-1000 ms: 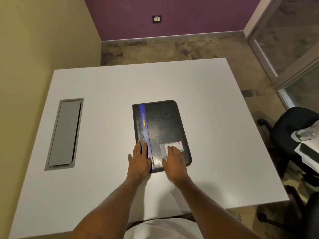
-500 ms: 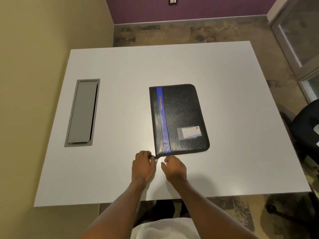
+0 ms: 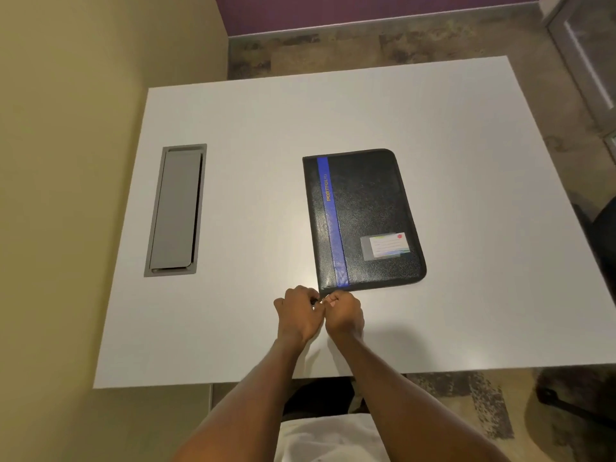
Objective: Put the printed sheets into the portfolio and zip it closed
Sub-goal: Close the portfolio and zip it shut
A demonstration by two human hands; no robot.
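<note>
Black blue-striped portfolio (image 3: 366, 215) closed on white bench (image 3: 250, 128). Your left grip (image 3: 298, 313) pinches its dark zipper pull (image 3: 315, 302) at the near-left corner; right grip (image 3: 345, 313) curled alongside, hold unclear.

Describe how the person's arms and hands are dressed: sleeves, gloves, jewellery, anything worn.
The left forearm and right forearm are bare to the frame's lower edge; no sleeve or cuff shows. The left hand and right hand wear no gloves, and no watch, bracelet or ring is visible. The only clothing in view is a white garment between the arms at the bottom.
</note>
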